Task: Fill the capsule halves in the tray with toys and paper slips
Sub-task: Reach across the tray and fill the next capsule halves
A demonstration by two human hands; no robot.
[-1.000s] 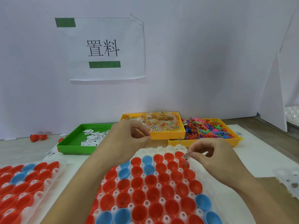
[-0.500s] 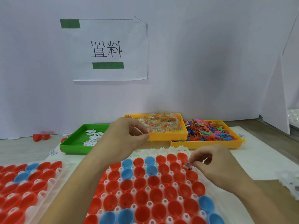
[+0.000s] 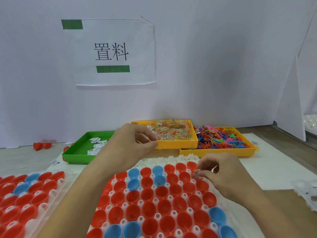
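A white capsule tray (image 3: 171, 159) in front of me holds rows of red and blue capsule halves (image 3: 163, 191). My right hand (image 3: 223, 176) pinches a small paper slip (image 3: 196, 175) just above the red halves near the tray's far right corner. My left hand (image 3: 130, 143) hovers over the tray's far left part, fingers curled, pinching a thin yellow-orange toy (image 3: 145, 142). Behind lie a green tray (image 3: 77, 152) with paper slips (image 3: 96, 145), a yellow tray (image 3: 176, 143) with packeted toys, and another yellow tray (image 3: 214, 152) with loose coloured toys (image 3: 221, 139).
A second tray of red and blue halves (image 3: 25, 191) lies at the left. Loose red capsule halves (image 3: 42, 146) sit by the back wall. A white sheet (image 3: 267, 162) covers the table at the right. Part of another white tray (image 3: 307, 191) shows at the right edge.
My right hand has carried the paper slip down and a little right toward the red halves. My left hand has stayed in about the same place.
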